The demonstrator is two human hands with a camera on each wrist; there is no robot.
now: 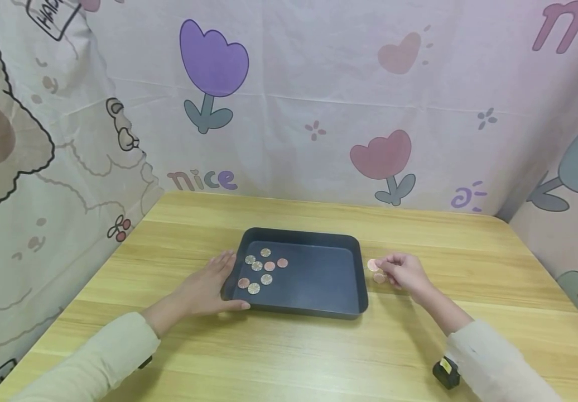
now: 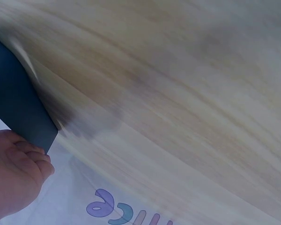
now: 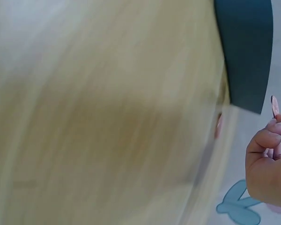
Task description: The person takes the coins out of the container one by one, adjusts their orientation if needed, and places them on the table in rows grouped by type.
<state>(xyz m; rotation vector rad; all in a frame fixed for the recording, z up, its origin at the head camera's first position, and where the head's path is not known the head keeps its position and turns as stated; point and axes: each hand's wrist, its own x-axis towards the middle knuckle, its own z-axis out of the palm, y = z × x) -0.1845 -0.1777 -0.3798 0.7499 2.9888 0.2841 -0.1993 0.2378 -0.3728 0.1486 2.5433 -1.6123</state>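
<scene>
A dark rectangular baking tray (image 1: pixel 314 312) lies on the table, with several gold and copper-coloured coins (image 1: pixel 266 279) spread flat in its left half. My left hand (image 1: pixel 206 287) rests against the tray's left side, fingers stretched along the wall and thumb by the front corner. In the left wrist view its fingers touch the dark tray wall (image 2: pixel 18 93). To the right of the tray, my right hand (image 1: pixel 406 273) pinches a copper-coloured coin (image 3: pixel 275 107) between thumb and fingers, raised above the table. Another coin (image 1: pixel 379 277) lies on the wood just below that hand.
The wooden table (image 1: pixel 289 357) reaches back to a patterned cloth (image 1: pixel 289 100) that hangs behind it and along both sides. A small black device with a yellow label (image 1: pixel 446 372) is beneath the right sleeve.
</scene>
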